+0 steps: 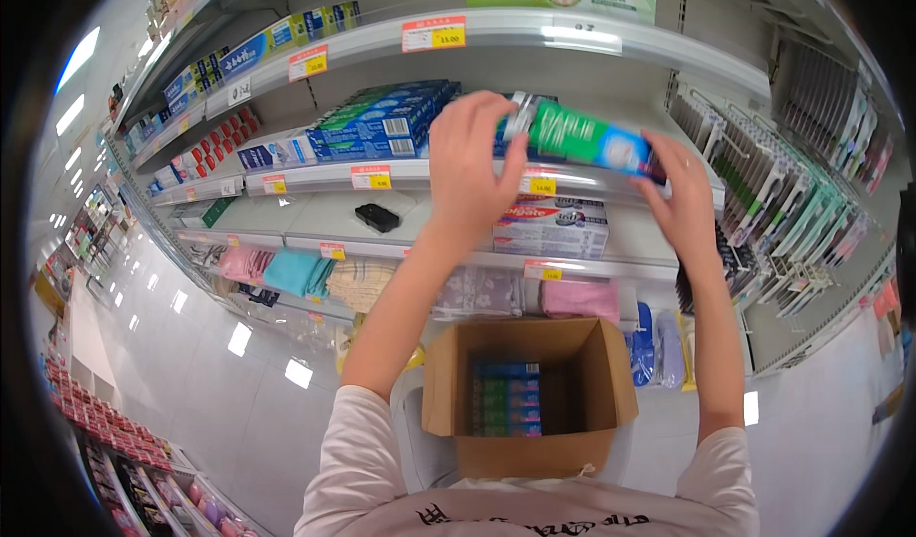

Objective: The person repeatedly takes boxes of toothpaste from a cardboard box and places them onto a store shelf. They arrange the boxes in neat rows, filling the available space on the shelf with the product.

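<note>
A green and blue toothpaste box is raised in front of the middle shelf, tilted down to the right. My left hand grips its left end, and my right hand holds the right end. Whether more boxes lie behind it, I cannot tell. Left of my left hand, blue and green toothpaste boxes stand stacked on the same shelf. Below my arms, an open cardboard carton holds several green and blue toothpaste boxes along its left side.
White and red toothpaste boxes sit one shelf lower, with a black object to their left. Folded towels fill the bottom shelf. Toothbrush packs hang on hooks at the right. Price tags line the shelf edges.
</note>
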`<state>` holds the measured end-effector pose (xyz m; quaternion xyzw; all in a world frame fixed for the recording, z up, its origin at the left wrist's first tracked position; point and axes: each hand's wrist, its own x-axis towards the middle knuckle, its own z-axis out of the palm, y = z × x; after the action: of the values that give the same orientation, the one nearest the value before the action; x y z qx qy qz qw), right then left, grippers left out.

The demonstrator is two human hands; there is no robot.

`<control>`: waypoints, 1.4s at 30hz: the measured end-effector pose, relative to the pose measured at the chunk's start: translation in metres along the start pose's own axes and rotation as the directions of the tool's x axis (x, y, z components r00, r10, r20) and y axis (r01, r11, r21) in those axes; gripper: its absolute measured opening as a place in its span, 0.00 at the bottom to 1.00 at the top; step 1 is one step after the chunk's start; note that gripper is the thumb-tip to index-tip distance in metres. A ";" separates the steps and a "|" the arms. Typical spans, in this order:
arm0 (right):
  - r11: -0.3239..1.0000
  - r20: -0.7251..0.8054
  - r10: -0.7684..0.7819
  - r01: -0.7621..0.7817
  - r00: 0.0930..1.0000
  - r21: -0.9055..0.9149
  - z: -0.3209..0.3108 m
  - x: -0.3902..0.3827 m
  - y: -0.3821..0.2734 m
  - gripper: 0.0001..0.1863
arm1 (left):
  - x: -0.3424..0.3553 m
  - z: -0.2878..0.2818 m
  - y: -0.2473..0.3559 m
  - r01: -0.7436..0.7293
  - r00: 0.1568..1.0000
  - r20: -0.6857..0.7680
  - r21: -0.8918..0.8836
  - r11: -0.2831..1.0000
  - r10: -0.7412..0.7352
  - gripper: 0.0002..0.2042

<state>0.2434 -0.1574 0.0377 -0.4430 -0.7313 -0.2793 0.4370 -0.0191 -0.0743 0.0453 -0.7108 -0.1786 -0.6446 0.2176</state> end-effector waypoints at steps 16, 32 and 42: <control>0.882 0.539 0.325 -0.455 0.777 0.124 0.225 0.161 0.172 0.32 | 0.008 0.083 -0.059 0.248 0.395 0.818 0.342 0.906 -0.417 0.34; 0.897 0.780 0.225 -0.437 0.583 0.068 0.228 0.150 0.138 0.40 | 0.003 0.077 -0.059 0.247 0.450 0.789 0.339 0.908 -0.418 0.32; 0.867 0.765 0.191 -0.472 0.616 0.163 0.222 0.145 0.142 0.44 | 0.003 0.080 -0.060 0.231 0.439 0.785 0.372 0.899 -0.438 0.32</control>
<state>0.2508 0.1422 0.0663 -0.5610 -0.7837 0.1410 0.2263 0.0162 0.0198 0.0467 -0.8564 -0.4660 -0.2183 0.0421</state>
